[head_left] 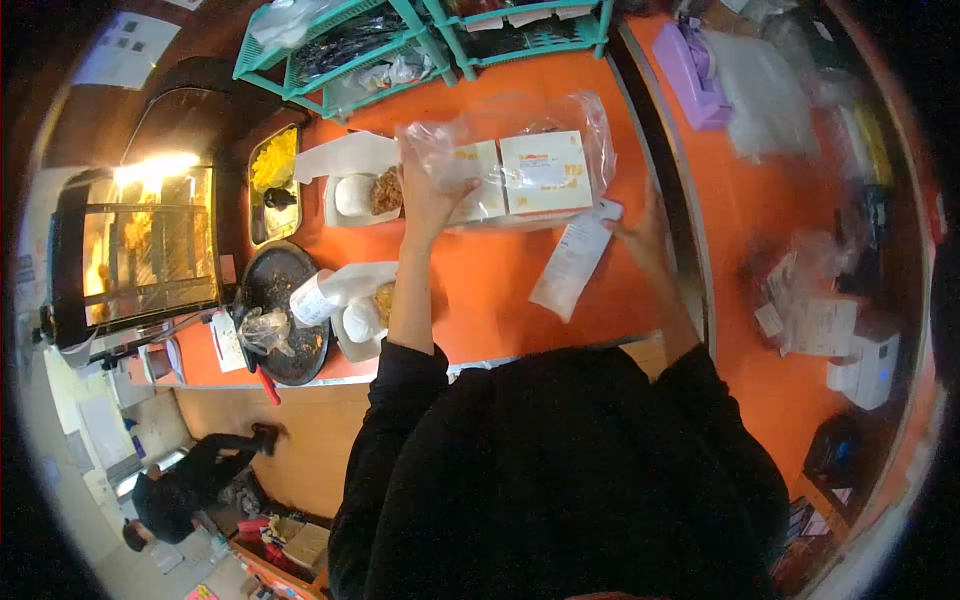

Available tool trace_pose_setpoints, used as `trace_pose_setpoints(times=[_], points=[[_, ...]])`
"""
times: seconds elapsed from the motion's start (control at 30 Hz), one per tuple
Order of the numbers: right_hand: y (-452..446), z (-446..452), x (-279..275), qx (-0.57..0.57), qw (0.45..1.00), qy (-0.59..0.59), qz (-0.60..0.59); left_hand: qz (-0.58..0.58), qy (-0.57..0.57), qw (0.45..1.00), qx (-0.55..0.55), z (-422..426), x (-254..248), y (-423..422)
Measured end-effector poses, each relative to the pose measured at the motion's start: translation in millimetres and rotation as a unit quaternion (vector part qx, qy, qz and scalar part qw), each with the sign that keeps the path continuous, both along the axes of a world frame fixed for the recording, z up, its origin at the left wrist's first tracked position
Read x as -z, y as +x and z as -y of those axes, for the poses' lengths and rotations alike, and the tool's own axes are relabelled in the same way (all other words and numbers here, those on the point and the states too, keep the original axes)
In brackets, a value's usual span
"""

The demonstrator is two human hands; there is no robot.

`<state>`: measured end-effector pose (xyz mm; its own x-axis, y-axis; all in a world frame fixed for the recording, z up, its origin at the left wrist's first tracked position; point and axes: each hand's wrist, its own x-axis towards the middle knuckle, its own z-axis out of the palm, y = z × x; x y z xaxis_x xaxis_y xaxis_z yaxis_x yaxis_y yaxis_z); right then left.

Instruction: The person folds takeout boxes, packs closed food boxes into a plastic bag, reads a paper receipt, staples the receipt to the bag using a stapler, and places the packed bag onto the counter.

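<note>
A clear plastic bag (598,130) lies on the orange counter with two white printed boxes (546,172) side by side in it. My left hand (428,195) grips the bag's left end, its thumb stretched over the nearer box and its fingertips partly covered by plastic. Between the fingertips of my right hand (645,232) is the upper end of a long printed receipt (572,265), which hangs slanting toward me. Just left of my left hand stands an open box (335,205) holding white rice (355,195) and brown food. Another open box (360,345) with rice sits beside my left forearm.
A white bottle (313,300) stands by a round black tray (285,345). Behind it are a metal tray (262,215) and a lit food warmer (150,240). Teal racks (345,55) line the back; a purple dispenser (690,75) is at right. Another person (185,490) is at lower left.
</note>
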<state>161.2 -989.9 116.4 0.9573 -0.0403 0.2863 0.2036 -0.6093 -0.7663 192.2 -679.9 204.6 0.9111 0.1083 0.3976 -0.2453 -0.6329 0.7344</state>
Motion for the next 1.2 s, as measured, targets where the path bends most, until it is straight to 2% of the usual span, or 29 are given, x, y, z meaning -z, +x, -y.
trace_pose_setpoints(times=[0.03,0.07,0.1,0.13,0.17,0.2,0.23,0.3,0.33,0.37,0.4,0.43,0.47,0.53,0.57,0.6,0.63,0.67,0.73,0.77,0.8,0.87,0.9,0.93,1.0,1.03,1.07,1.17,1.2], points=[[12.2,-2.9,-34.6,-0.004,1.0,-0.001,-0.002,-0.002,-0.001,1.0,-0.004,-1.3,1.1,5.2],[23.2,-13.9,-72.2,-0.061,0.994,0.082,0.033,-0.061,0.028,0.998,-0.007,-0.9,2.0,8.7],[31.3,-27.8,-91.3,-0.116,0.977,0.165,0.066,-0.121,0.057,0.991,-0.007,0.4,4.5,11.4],[41.0,-40.9,-93.4,-0.117,0.978,0.163,0.061,-0.125,0.055,0.991,-0.008,2.5,13.5,13.6],[53.9,-53.5,-94.9,-0.144,0.988,0.042,-0.027,-0.092,-0.03,0.995,0.027,6.3,25.9,16.0],[62.5,-64.9,-96.4,-0.167,0.976,-0.08,-0.113,-0.05,-0.053,0.996,0.056,11.7,25.0,17.6],[65.1,-76.1,-94.5,-0.166,0.976,-0.081,-0.113,-0.011,-0.075,0.993,0.088,17.2,23.4,19.2],[69.9,-98.8,-89.0,-0.175,0.982,0.061,-0.034,-0.017,-0.054,0.993,0.104,18.5,34.8,24.2],[70.9,-107.9,-88.9,-0.178,0.982,0.06,-0.037,-0.032,-0.034,0.992,0.118,19.9,44.2,20.9],[69.6,-116.5,-89.0,-0.167,0.975,0.139,-0.044,-0.064,-0.177,0.977,0.1,41.9,16.3,14.4],[68.7,-123.8,-90.2,-0.154,0.963,0.217,-0.049,-0.066,-0.179,0.977,0.098,53.0,4.1,13.2],[66.3,-126.8,-108.6,-0.183,0.971,0.155,-0.004,-0.009,-0.101,0.985,0.138,61.3,-4.3,14.1],[65.4,-128.5,-119.6,-0.183,0.971,0.154,-0.005,-0.032,-0.1,0.981,0.163,58.8,1.2,16.5],[64.4,-130.8,-131.6,-0.22,0.974,-0.062,-0.012,-0.079,-0.097,0.97,0.209,53.7,13.0,21.2],[63.5,-132.2,-128.9,-0.222,0.969,-0.045,0.104,-0.141,-0.077,0.968,0.193,49.3,14.8,26.6],[59.7,-126.0,-135.7,-0.222,0.968,-0.046,0.104,-0.202,-0.055,0.962,0.178,46.7,13.8,30.4],[54.4,-113.4,-147.7,-0.22,0.969,-0.064,0.095,-0.106,-0.089,0.978,0.155,45.4,13.3,30.1],[51.7,-103.6,-153.2,-0.218,0.969,-0.081,0.085,-0.107,-0.091,0.978,0.156,44.6,7.3,30.2],[62.2,-94.3,-143.0,-0.226,0.97,-0.036,0.084,-0.149,-0.344,0.923,0.083,42.2,-9.6,33.2],[64.3,-92.8,-135.8,-0.233,0.969,0.011,0.083,-0.218,-0.303,0.923,0.096,39.0,-15.2,34.6],[58.2,-98.1,-125.0,-0.234,0.969,0.01,0.078,-0.222,-0.305,0.921,0.094,43.2,-16.7,30.2],[51.3,-114.0,-107.4,-0.294,0.953,-0.034,0.066,-0.185,-0.397,0.878,0.192,53.9,-20.1,27.0],[55.1,-115.7,-105.8,-0.294,0.953,-0.022,0.071,-0.126,-0.309,0.901,0.276,45.8,-8.1,34.7],[62.4,-111.3,-107.0,-0.296,0.952,-0.022,0.072,-0.126,-0.309,0.902,0.274,43.2,-2.4,32.7],[78.2,-105.6,-135.7,-0.3,0.954,-0.018,0.006,-0.212,-0.336,0.875,0.277,42.0,-18.0,22.6],[79.2,-108.7,-140.5,-0.33,0.942,-0.05,0.045,-0.185,-0.255,0.922,0.226,45.6,-21.0,20.5],[75.2,-112.7,-139.6,-0.331,0.941,-0.05,0.043,-0.187,-0.256,0.921,0.225,42.9,-15.2,22.3],[70.6,-115.2,-142.4,-0.343,0.92,-0.116,0.149,-0.112,-0.194,0.944,0.241,39.5,-6.8,37.7],[71.0,-110.0,-143.5,-0.286,0.946,-0.051,0.146,-0.149,-0.196,0.948,0.201,42.5,-13.0,36.9]])
